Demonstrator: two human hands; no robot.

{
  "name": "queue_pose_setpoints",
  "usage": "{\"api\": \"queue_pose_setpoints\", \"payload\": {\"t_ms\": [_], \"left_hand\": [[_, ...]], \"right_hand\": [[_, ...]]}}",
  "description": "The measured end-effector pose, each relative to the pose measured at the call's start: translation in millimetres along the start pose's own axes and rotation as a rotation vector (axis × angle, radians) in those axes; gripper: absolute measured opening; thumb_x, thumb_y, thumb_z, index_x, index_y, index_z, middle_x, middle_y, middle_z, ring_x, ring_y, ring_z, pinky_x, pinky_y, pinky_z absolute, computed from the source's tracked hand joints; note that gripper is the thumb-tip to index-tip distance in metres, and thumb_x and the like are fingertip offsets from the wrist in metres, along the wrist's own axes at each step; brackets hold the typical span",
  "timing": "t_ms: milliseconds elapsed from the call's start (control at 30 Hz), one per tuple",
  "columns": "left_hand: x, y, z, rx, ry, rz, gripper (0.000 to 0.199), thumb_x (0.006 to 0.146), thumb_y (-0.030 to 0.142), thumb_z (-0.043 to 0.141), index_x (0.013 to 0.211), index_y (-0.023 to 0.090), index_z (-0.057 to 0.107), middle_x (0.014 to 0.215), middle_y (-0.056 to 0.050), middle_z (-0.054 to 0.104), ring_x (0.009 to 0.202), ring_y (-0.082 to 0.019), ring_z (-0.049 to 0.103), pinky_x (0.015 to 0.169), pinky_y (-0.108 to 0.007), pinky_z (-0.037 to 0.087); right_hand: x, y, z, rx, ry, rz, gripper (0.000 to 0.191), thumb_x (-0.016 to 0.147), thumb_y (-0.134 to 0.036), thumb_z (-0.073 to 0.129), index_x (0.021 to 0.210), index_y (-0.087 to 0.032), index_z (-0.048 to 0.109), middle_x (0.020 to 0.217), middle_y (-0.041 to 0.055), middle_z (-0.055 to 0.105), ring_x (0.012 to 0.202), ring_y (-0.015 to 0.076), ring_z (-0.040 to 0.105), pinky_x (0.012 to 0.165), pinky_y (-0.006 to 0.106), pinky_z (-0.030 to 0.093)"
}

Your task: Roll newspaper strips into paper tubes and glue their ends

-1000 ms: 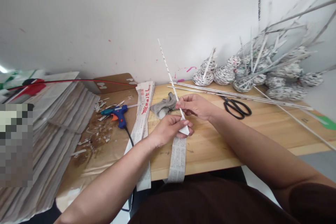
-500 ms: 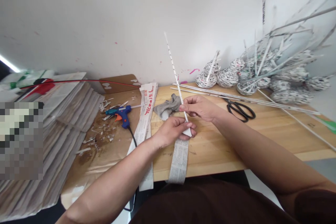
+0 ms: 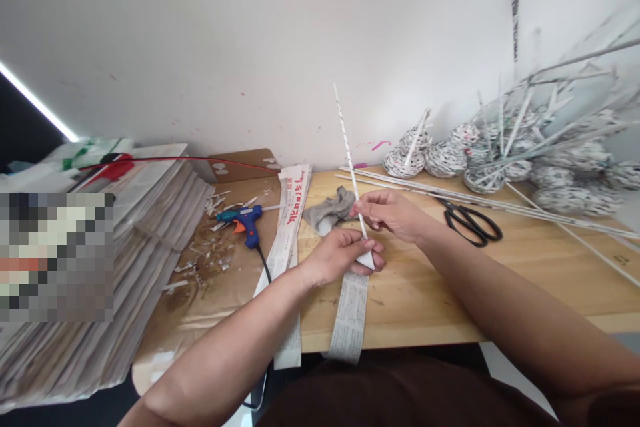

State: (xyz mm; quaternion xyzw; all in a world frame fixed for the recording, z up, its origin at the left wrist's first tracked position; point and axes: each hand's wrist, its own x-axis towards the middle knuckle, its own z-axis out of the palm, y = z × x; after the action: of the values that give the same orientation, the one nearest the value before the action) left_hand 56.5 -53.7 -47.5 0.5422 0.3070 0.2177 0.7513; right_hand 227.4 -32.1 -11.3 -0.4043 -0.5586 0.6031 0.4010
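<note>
A thin rolled paper stick (image 3: 346,140) stands up slanting left, its lower end joined to a flat newspaper strip (image 3: 349,320) that hangs over the table's front edge. Around the stick's bottom, where the strip meets it, my left hand (image 3: 345,255) is closed. Higher up, my right hand (image 3: 389,215) pinches the stick between thumb and fingers. A grey cloth (image 3: 330,208) lies just behind my hands. More flat newspaper strips (image 3: 287,233) lie left of my left hand.
A blue glue gun (image 3: 247,221) rests on brown cardboard among paper scraps, beside a tall newspaper stack (image 3: 165,227). Black scissors (image 3: 473,223) and long paper sticks (image 3: 450,197) lie at right. Woven paper shapes (image 3: 445,159) line the wall (image 3: 280,47).
The whole view has shifted, so things appear farther right and slightly lower. Both hands keep their hold on the stick, with little visible change between them.
</note>
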Motion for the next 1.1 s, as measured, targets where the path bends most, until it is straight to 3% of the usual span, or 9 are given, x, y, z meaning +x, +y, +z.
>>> {"api": "queue_pose_setpoints", "payload": {"t_ms": [133,400,567,700,867,1033,1100], "left_hand": [[-1,2,-0.2,0.021,-0.023,-0.001,0.042,0.08,0.048,0.065,0.098,0.011,0.068,0.087,-0.011,0.071,0.082,-0.018,0.067,0.07,-0.028,0.054],[0,-2,-0.6,0.039,-0.062,0.014,0.04,0.08,0.047,0.065,0.097,0.011,0.068,0.089,-0.012,0.07,0.085,-0.019,0.067,0.072,-0.03,0.055],[0,-2,0.5,0.062,-0.062,-0.004,0.041,0.081,0.047,0.064,0.098,0.01,0.068,0.088,-0.012,0.07,0.082,-0.018,0.067,0.071,-0.029,0.055],[-1,-2,1.8,0.074,-0.058,-0.02,0.041,0.08,0.046,0.066,0.097,0.009,0.069,0.088,-0.012,0.07,0.078,-0.016,0.067,0.069,-0.027,0.055],[-2,-2,1.8,0.059,-0.072,-0.036,0.043,0.079,0.048,0.066,0.097,0.009,0.069,0.088,-0.013,0.071,0.077,-0.016,0.067,0.067,-0.027,0.055],[-3,-2,1.9,0.061,-0.099,-0.022,0.044,0.077,0.05,0.068,0.097,0.01,0.07,0.09,-0.013,0.071,0.081,-0.018,0.067,0.069,-0.029,0.055],[-3,-2,1.7,0.06,-0.097,-0.014,0.044,0.078,0.049,0.066,0.099,0.01,0.069,0.089,-0.013,0.071,0.081,-0.018,0.067,0.068,-0.028,0.055]], "right_hand": [[-1,1,-8,-0.019,-0.137,0.025,0.04,0.082,-0.046,0.065,0.109,-0.016,0.069,0.054,-0.0064,0.04,0.049,0.0063,0.033,0.047,0.021,0.023],[1,4,-8,0.007,-0.028,0.002,0.025,0.07,-0.039,0.078,0.07,-0.015,0.07,0.055,-0.0038,0.046,0.05,0.0064,0.036,0.046,0.022,0.023],[3,4,-10,0.023,-0.03,-0.024,0.03,0.076,-0.044,0.072,0.085,-0.016,0.073,0.063,-0.0012,0.052,0.053,0.0075,0.04,0.047,0.023,0.025],[5,6,-11,0.062,0.075,-0.072,0.028,0.07,-0.039,0.079,0.065,-0.015,0.065,0.057,-0.0032,0.048,0.049,0.0056,0.035,0.046,0.023,0.022],[5,4,-11,0.064,0.06,-0.056,0.029,0.076,-0.044,0.072,0.083,-0.016,0.073,0.065,0.0004,0.056,0.055,0.008,0.044,0.048,0.023,0.027],[5,5,-10,0.084,0.128,-0.113,0.025,0.071,-0.037,0.078,0.065,-0.015,0.067,0.058,-0.0014,0.053,0.049,0.006,0.039,0.045,0.023,0.023],[5,6,-12,0.108,0.098,-0.111,0.026,0.073,-0.039,0.077,0.067,-0.015,0.068,0.059,-0.0013,0.053,0.049,0.0062,0.039,0.045,0.022,0.025]]}}
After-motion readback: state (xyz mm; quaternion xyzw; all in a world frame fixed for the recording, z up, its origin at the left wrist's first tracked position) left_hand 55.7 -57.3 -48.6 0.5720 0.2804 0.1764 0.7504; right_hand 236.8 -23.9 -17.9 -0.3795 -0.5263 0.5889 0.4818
